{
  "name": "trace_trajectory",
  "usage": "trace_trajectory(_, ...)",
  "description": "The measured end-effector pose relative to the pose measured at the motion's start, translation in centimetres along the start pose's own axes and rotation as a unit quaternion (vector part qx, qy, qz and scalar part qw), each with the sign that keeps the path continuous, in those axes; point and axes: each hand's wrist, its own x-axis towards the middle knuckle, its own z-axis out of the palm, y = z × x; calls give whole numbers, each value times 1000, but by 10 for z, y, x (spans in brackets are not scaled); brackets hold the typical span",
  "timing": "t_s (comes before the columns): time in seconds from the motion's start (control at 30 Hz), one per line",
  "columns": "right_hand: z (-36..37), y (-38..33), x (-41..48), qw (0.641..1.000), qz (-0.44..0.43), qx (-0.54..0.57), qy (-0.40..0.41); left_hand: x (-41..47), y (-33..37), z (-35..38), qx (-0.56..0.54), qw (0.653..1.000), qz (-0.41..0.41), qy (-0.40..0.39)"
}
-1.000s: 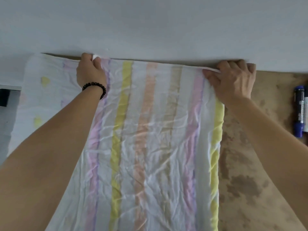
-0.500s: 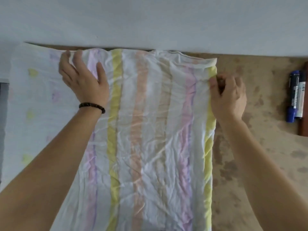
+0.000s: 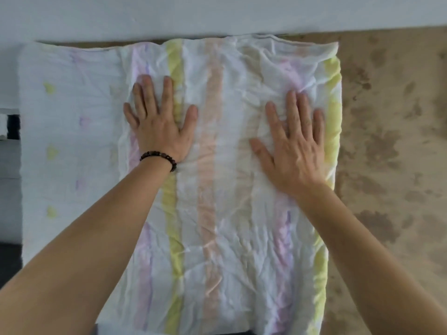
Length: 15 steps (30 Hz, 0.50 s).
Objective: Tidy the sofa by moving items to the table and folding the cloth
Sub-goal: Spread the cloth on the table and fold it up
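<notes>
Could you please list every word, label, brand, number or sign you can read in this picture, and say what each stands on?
No readable text shows anywhere in this view.
The pastel-striped white cloth bears only stripes and small coloured spots.
The mottled brown surface and the dark beaded bracelet carry no lettering.

The cloth, white with pale yellow, pink, peach and purple stripes, lies flat and creased on the mottled brown worktop. Its striped layer seems folded over a dotted left part.
</notes>
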Motion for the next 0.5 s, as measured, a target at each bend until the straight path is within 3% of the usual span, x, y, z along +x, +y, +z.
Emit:
trace_trajectory(0.13, 2, 36, 3, 998, 35, -35, 47, 2, -2, 3, 6, 1000, 4, 8)
trace_trajectory(0.37, -7, 21, 0, 996, 47, -72, 19, -1, -2, -5, -19, 1000, 6, -1)
trace_trajectory(0.5, -20, -13, -47, 996, 52, -49, 61, -27, -11, -29, -144, 987, 67, 26)
